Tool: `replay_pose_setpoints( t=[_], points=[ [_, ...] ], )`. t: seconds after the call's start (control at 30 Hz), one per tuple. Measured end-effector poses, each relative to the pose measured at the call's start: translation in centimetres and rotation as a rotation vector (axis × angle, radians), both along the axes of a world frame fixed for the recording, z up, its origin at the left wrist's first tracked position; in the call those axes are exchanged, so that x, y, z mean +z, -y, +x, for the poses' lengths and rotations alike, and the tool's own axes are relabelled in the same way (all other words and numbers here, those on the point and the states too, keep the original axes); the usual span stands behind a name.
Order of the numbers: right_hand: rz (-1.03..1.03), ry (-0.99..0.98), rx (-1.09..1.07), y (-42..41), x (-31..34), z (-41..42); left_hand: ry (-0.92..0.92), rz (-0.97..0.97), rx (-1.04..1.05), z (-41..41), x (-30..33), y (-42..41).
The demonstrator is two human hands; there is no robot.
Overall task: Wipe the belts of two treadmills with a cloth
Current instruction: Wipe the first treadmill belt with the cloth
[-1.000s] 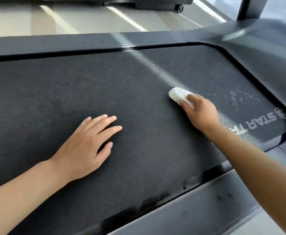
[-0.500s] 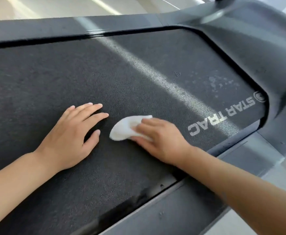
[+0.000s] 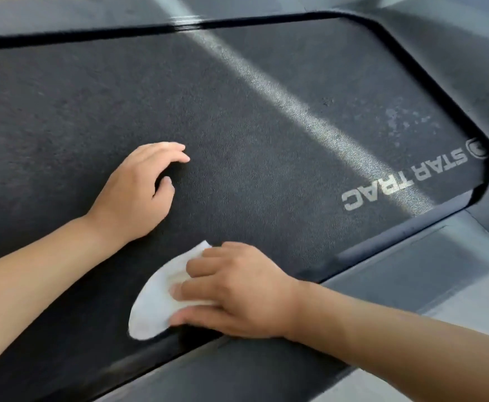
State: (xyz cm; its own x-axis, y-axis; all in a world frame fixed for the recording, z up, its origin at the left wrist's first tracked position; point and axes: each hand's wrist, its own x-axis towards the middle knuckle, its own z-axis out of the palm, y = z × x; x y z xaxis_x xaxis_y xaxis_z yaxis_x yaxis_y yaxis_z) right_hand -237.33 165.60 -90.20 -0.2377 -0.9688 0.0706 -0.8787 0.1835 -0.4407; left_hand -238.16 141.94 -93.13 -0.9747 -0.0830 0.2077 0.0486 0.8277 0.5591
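A dark treadmill belt (image 3: 237, 117) fills most of the view, with white "STAR TRAC" lettering (image 3: 405, 181) at its right end. My right hand (image 3: 237, 288) presses a white cloth (image 3: 156, 303) flat on the belt close to the near edge. My left hand (image 3: 138, 192) rests on the belt just beyond the cloth, fingers curled and holding nothing. A few pale smudges (image 3: 405, 123) mark the belt above the lettering.
The treadmill's grey side rail (image 3: 397, 271) runs along the near right edge, and the dark frame (image 3: 440, 53) curves round the belt's right end. A bright streak of light (image 3: 266, 85) crosses the belt diagonally.
My right hand has dragged the cloth from the belt's far right, across the middle, down to the near edge. My left hand stayed roughly in place and curled its fingers.
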Motion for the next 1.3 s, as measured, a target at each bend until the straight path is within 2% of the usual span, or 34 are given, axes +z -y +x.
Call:
replay_pose_setpoints(
  t=[0.1, 0.27, 0.43, 0.57, 0.63, 0.87, 1.03, 1.1, 1.23, 1.3],
  points=[
    [0.058, 0.014, 0.124, -0.5, 0.4, 2.0, -0.012, -0.051, -0.040, 0.3, -0.2, -0.3],
    [0.077, -0.056, 0.167, -5.5, 0.6, -2.4, 0.045, -0.175, -0.181, 3.3, -0.3, -1.1],
    [0.060, -0.149, -0.176, -14.6, 1.4, -8.8, 0.061, -0.219, -0.237, 6.0, -0.5, -0.4],
    [-0.004, -0.220, -0.392, -15.9, 0.9, -8.8, 0.039, -0.236, -0.242, 5.9, -0.5, -0.7],
    [0.012, -0.221, -0.338, -13.5, 0.8, -6.1, 0.030, -0.234, -0.245, 5.8, -0.4, -0.8],
    [0.024, -0.034, 0.108, -0.9, 0.3, 2.8, -0.025, -0.197, -0.256, 4.4, -0.2, -0.7],
    [0.041, -0.011, 0.114, -3.6, 0.3, 0.1, -0.015, -0.166, -0.245, 4.1, -0.2, -0.2],
    [0.051, -0.034, 0.001, -7.0, 0.5, -2.8, -0.002, -0.181, -0.249, 4.6, -0.6, -0.1],
    [0.081, -0.136, -0.471, -15.1, 1.7, -8.5, -0.010, -0.219, -0.231, 4.9, -1.1, -0.3],
    [0.091, -0.183, -0.609, -17.0, 1.9, -9.3, -0.018, -0.220, -0.227, 4.7, -1.0, -0.4]
  ],
)
